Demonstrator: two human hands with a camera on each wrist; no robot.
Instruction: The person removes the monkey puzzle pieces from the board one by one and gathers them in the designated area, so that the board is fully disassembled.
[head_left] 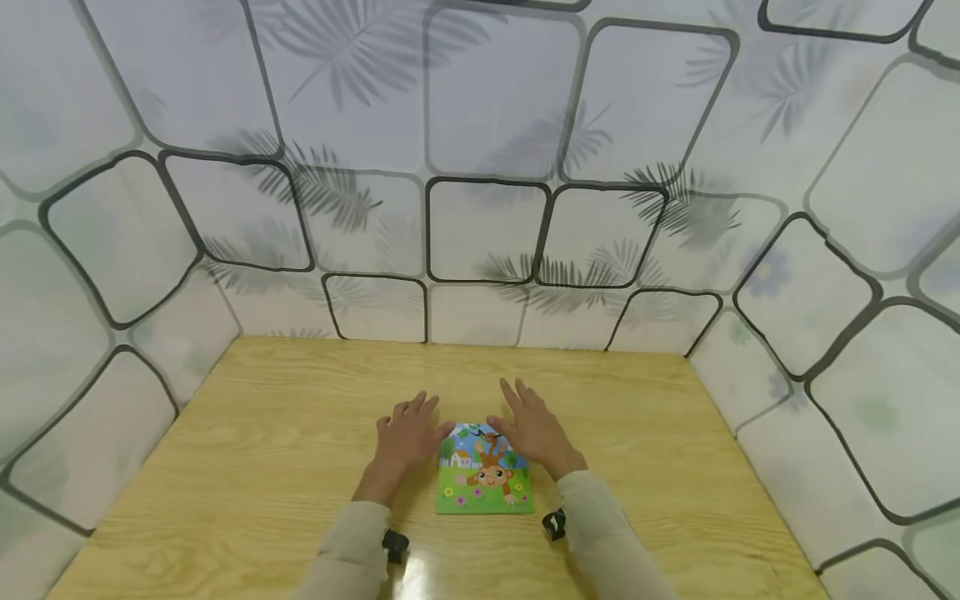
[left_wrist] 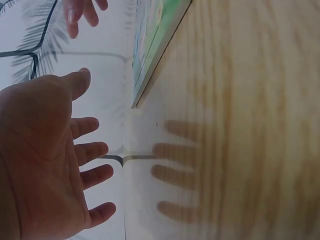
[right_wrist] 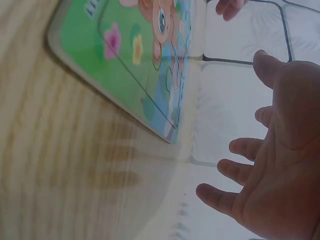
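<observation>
My left hand [head_left: 405,437] and right hand [head_left: 534,432] hover spread and empty, flanking the flat green monkey-picture puzzle board [head_left: 483,480]; next I'd need to close on its edges.

Count: one puzzle board [head_left: 483,471] on one wooden surface [head_left: 262,450]. Two hands present: left hand [head_left: 406,437], right hand [head_left: 534,432].

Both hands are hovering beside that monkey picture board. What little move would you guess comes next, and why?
Probably the hands close in on the board's side edges to grip it. The left hand and right hand flank the monkey puzzle board, fingers straight and holding nothing. The wrist views show both palms off the wooden table, and the board lies flat between them.
</observation>
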